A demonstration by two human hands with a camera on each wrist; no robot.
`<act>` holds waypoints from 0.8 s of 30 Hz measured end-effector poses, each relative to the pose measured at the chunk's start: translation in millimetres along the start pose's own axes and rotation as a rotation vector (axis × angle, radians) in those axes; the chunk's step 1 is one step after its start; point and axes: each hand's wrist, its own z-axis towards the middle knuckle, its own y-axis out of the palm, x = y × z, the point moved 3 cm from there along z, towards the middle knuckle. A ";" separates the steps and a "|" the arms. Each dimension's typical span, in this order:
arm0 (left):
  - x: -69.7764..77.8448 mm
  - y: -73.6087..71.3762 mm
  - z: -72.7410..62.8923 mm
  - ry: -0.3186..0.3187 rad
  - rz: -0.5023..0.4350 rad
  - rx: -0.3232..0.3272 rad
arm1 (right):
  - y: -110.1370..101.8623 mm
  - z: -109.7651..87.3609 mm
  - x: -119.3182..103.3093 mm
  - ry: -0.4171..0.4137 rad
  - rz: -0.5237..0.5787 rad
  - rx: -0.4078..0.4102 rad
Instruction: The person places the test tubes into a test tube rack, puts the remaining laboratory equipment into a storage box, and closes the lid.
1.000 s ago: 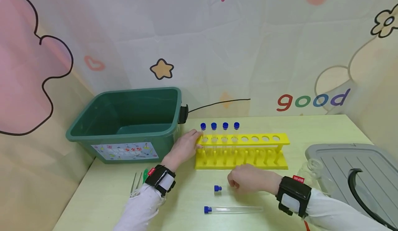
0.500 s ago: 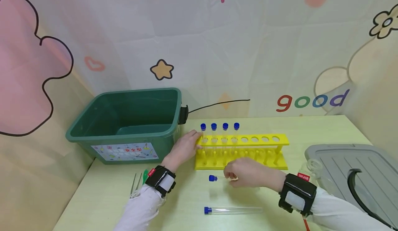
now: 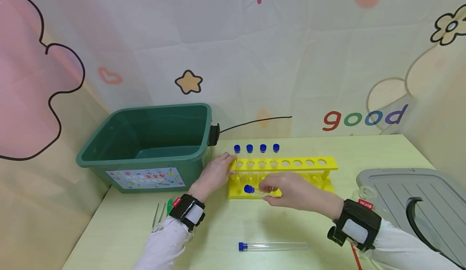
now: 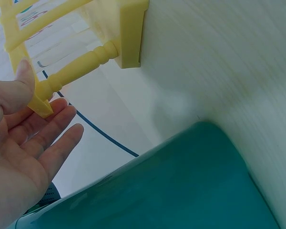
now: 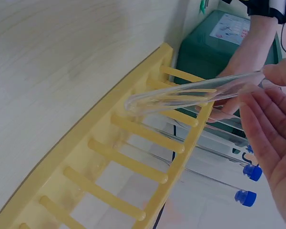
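A yellow test tube rack (image 3: 291, 163) stands in the middle of the table. Its left end is pinched by my left hand (image 3: 214, 175), thumb on one side of the top bar and fingers on the other in the left wrist view. My right hand (image 3: 291, 187) pinches a clear test tube (image 5: 181, 94) with a blue cap (image 3: 249, 189), held slantwise in front of the rack. Several blue-capped tubes (image 3: 263, 148) stand in the rack's left holes; the right holes hold none. Another capped tube (image 3: 276, 246) lies on the table nearer to me.
A green bin (image 3: 143, 175) stands at the left, close to my left hand. To the right lies a grey lid (image 3: 400, 189) with a black handle (image 3: 413, 213), and a clear glass jar (image 3: 367, 193) beside it. Metal prongs (image 3: 156, 215) show by my left sleeve.
My right hand has lifted the test tube off the table and brought it up to the rack's front. The left hand has stayed on the rack's end.
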 end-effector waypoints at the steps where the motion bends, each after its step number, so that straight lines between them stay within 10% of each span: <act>1: -0.2 0.1 0.0 0.001 0.001 0.000 | -2.1 0.0 0.1 -0.008 0.012 0.022; 13: 0.5 -0.1 -0.1 -0.015 -0.003 -0.017 | -24.4 -5.2 16.5 -0.024 0.147 0.289; 24: -0.2 -1.1 -0.1 -0.013 -0.006 -0.017 | -48.1 -8.3 23.5 0.141 0.217 0.402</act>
